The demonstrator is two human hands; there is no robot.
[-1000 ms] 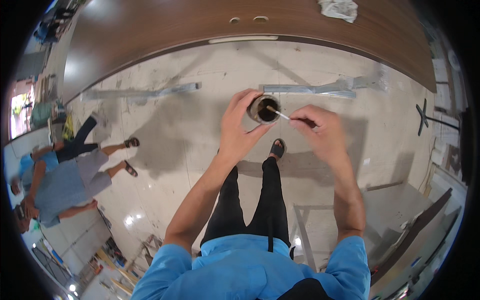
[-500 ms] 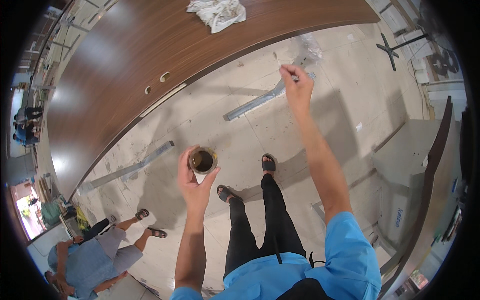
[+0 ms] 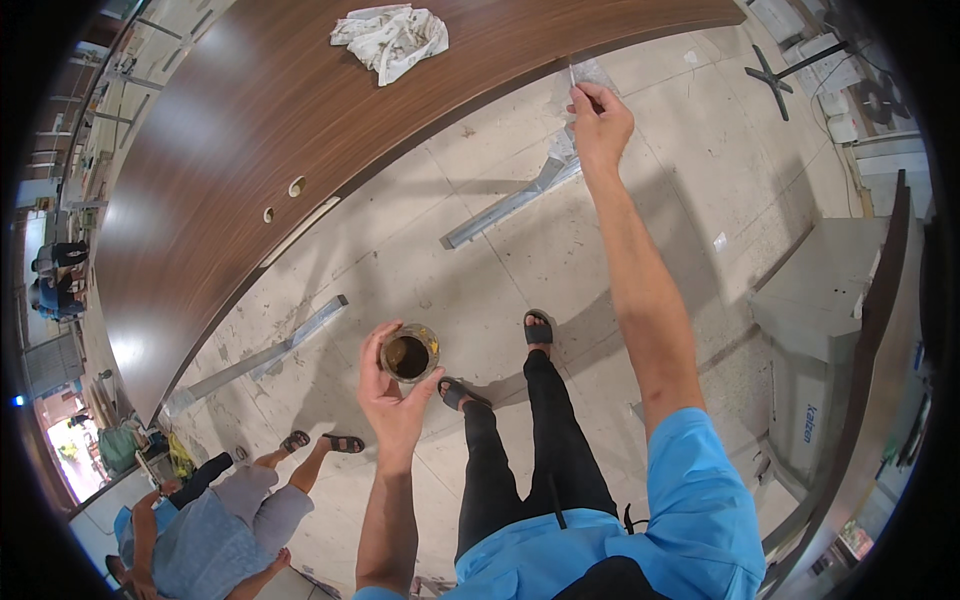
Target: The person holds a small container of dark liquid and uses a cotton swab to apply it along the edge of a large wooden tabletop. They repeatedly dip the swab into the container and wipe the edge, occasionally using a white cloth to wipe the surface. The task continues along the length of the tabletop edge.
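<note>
My left hand [image 3: 392, 395] is closed around a small clear cup [image 3: 408, 353] of dark brown liquid, with yellowish marks on its wall. It holds the cup upright over the floor. At the far side my right hand [image 3: 602, 122] pinches a thin, pale, stick-like tool [image 3: 572, 76], whose kind is too small to tell. The tool's tip points at the front edge of a long brown wood-grain tabletop [image 3: 430, 110]; whether it touches cannot be told. A crumpled, stained white cloth [image 3: 392, 40] lies on that top.
Grey metal legs [image 3: 510, 205] stretch across the tiled floor under the tabletop. Clear plastic [image 3: 597, 78] lies beyond my right hand. At lower left another person [image 3: 205, 540] sits with feet reaching towards me. A grey cabinet [image 3: 815, 300] stands on the right.
My right hand has moved farther out, bringing the thin tool up to the tabletop's edge. The cup is slightly lower in view, still in my left hand. The seated person's feet have shifted.
</note>
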